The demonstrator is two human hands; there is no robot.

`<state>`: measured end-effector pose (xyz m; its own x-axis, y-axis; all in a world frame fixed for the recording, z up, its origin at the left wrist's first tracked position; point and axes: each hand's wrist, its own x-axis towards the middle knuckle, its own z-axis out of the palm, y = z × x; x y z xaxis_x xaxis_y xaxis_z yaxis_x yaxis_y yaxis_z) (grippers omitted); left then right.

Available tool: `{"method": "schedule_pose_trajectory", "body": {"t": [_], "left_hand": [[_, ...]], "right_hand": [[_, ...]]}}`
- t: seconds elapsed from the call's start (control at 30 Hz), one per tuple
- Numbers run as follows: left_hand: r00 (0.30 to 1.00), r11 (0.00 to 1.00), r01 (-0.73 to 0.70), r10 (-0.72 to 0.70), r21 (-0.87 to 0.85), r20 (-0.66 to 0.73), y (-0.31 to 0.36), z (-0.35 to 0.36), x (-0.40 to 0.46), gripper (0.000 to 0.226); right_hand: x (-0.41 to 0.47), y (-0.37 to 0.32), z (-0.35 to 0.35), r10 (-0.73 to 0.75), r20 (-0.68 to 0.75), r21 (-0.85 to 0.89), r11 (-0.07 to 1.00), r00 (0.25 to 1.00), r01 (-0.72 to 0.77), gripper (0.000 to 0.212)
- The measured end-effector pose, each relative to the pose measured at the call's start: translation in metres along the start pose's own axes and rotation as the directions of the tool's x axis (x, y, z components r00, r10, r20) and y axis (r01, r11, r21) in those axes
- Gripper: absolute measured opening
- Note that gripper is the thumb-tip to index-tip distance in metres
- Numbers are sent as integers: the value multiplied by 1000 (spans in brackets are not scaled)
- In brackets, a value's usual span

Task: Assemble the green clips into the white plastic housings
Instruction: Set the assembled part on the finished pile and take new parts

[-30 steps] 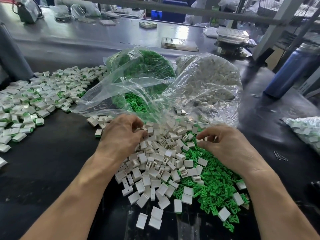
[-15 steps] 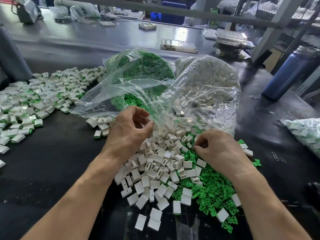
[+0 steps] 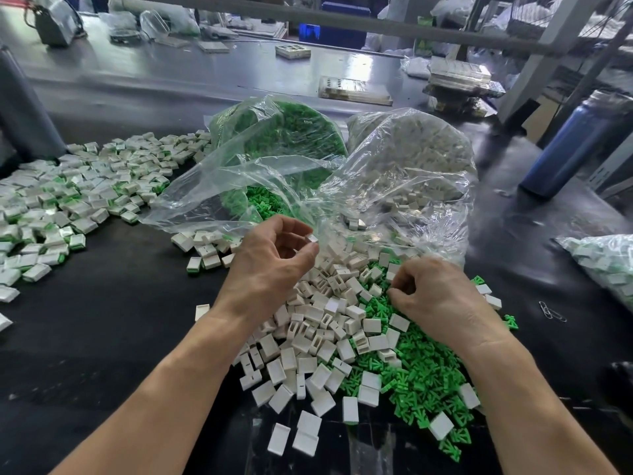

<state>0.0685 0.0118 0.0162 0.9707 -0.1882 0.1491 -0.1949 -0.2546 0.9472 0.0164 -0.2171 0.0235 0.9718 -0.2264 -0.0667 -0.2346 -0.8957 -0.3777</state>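
A heap of loose white housings (image 3: 318, 341) lies on the black table in front of me, with a heap of green clips (image 3: 421, 375) to its right. My left hand (image 3: 270, 265) is lifted above the white heap and pinches one white housing (image 3: 312, 238) between thumb and fingertips. My right hand (image 3: 435, 296) rests low on the edge between the two heaps, its fingers curled down among the green clips; what they hold is hidden.
Two clear plastic bags stand behind the heaps, one with green clips (image 3: 277, 138), one with white housings (image 3: 407, 156). Several assembled pieces (image 3: 78, 197) spread at the left. A blue bottle (image 3: 575, 145) stands far right, another bag (image 3: 603, 258) at the right edge, paper clips (image 3: 551, 311) nearby.
My left hand rose from the white heap with a housing pinched in its fingers. My right hand dropped and curled down into the green clips.
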Motion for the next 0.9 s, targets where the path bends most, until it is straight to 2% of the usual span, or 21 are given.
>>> {"method": "schedule_pose_trajectory", "body": {"t": [0.37, 0.4, 0.47, 0.5, 0.57, 0.63, 0.73, 0.9], "left_hand": [[1000, 999, -23, 23, -26, 6, -2, 3, -1, 22], [1000, 999, -27, 27, -29, 6, -1, 3, -1, 22], [999, 999, -40, 40, -37, 8, 0, 3, -1, 22], [999, 998, -48, 49, -42, 12, 1, 4, -2, 22], [997, 996, -67, 69, -55, 31, 3, 4, -3, 23], [994, 994, -77, 82, -77, 66, 6, 7, -4, 23], [990, 989, -65, 81, -135, 115, 9, 13, -7, 24], [992, 967, -24, 55, -252, 115, 11, 22, -8, 25]], "right_hand": [[0, 7, 1, -26, -124, -55, 998, 992, 19, 12], [1, 8, 2, -34, -138, -34, 999, 990, 30, 12], [2, 11, 4, -31, -180, 207, 976, 983, 69, 10], [2, 10, 5, -12, -192, 386, 918, 981, 86, 9], [1, 5, 8, 1, -171, 673, 731, 985, 116, 11], [0, -2, 10, -34, -149, 825, 547, 988, 143, 14], [-3, -15, 15, -75, -181, 894, 402, 981, 196, 12], [-8, -28, 20, -65, -239, 914, 322, 969, 247, 11]]}}
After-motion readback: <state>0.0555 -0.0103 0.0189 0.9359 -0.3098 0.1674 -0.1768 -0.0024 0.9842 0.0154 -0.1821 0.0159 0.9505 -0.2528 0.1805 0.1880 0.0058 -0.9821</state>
